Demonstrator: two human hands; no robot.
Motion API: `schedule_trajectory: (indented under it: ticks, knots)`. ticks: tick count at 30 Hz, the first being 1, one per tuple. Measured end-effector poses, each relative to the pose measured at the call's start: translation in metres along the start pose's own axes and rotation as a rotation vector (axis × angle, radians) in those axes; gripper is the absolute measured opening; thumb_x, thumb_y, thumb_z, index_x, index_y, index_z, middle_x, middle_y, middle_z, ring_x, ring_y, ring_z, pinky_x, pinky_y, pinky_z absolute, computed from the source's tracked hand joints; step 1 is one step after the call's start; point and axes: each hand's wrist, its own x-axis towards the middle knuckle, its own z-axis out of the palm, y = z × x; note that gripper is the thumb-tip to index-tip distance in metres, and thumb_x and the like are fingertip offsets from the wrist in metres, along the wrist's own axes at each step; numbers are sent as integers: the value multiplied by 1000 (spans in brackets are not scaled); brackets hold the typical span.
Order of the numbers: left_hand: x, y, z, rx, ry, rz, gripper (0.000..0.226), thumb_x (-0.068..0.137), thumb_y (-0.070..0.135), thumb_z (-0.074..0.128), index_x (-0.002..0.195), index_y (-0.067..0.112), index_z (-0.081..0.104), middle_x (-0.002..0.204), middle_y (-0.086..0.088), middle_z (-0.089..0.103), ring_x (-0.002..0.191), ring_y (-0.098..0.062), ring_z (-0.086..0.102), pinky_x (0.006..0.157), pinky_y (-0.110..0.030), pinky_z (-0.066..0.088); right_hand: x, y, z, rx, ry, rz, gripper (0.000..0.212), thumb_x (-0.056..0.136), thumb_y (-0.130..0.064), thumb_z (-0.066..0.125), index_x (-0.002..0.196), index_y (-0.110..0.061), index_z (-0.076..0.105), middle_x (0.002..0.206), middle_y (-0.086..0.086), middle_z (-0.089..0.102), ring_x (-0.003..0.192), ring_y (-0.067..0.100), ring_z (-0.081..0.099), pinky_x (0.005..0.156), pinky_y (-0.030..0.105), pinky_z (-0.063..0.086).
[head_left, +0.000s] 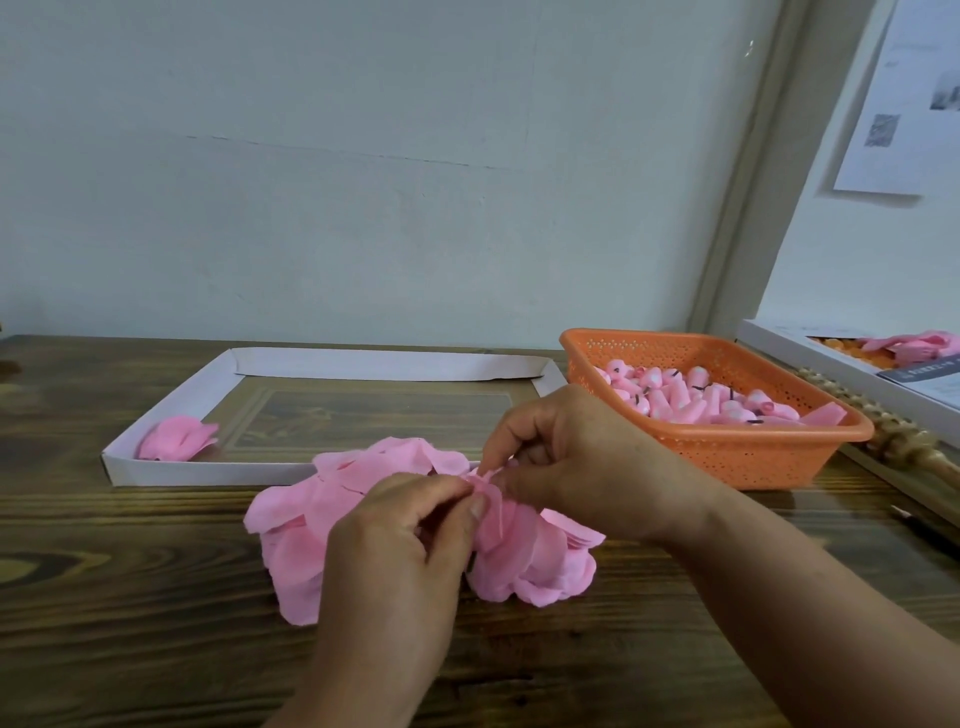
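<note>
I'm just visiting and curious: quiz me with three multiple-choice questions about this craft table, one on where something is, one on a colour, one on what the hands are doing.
1. Where does the finished pink petal flower lie?
A. on a chair
B. in the shallow white cardboard tray
C. on the floor

2. What colour is the perforated plastic basket?
A. blue
B. orange
C. green

3. What are the left hand and right hand doing?
A. lying flat
B. waving
C. pinching a pink petal

Answers: B, it sits in the tray's near left corner; B, its walls are orange; C, fingertips of both hands grip one petal above the pink petal pile.
</note>
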Motion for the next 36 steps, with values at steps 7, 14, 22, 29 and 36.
schedule_trajectory:
  ticks: [7,14,22,29,36]
  knots:
    - [-3,-4,4,-91,-204,-205,23,92,25,53,101,32,73,79,15,72,78,2,65,68,-13,53,1,-1,1,44,22,20,10,82,1,65,78,-7,69,42,-20,53,41,-3,48,45,7,35]
    - [0,-1,2,-200,-312,-335,29,96,27,47,83,35,72,76,5,71,72,-13,69,71,-39,59,-2,0,4,75,-10,4,13,83,3,64,76,-7,66,38,-21,50,37,-5,47,43,4,32]
    - [-1,5,3,-402,-300,-439,24,86,43,49,78,55,68,73,9,74,64,-10,71,66,-28,59,-5,-6,4,86,-64,-4,7,80,-7,71,82,-2,67,37,-16,47,34,0,41,38,7,27]
    - [0,3,1,-526,-335,-510,42,72,52,44,73,25,76,77,-6,75,75,-20,73,62,-28,58,-6,-3,8,90,-63,1,8,79,-5,72,78,-2,65,41,-11,44,38,3,34,39,11,26]
    - [1,2,-2,-639,-262,-557,22,97,15,46,99,12,68,86,-16,74,78,-30,73,56,-29,57,-6,0,4,118,-44,17,7,84,4,63,79,0,65,38,-15,50,34,-1,45,39,6,31]
